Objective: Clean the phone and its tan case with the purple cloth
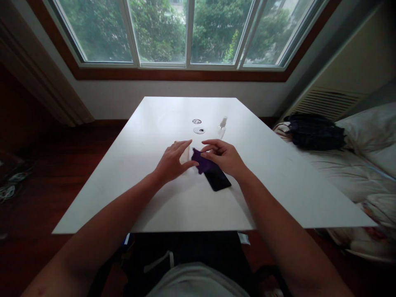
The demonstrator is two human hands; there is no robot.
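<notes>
Cloth [202, 164], purple, lying across upper part of dark phone [217, 180] on white table [117, 198]. Right hand [225, 157] pinching cloth's upper edge between thumb and finger. Left hand [175, 161] open, nothing gripped, thumb tip at cloth's left side; contact there can't be confirmed. Clear spray bottle [221, 128] upright beyond right hand. Two small round items [199, 130] left of bottle, one behind other. Phone's near end uncovered.
</notes>
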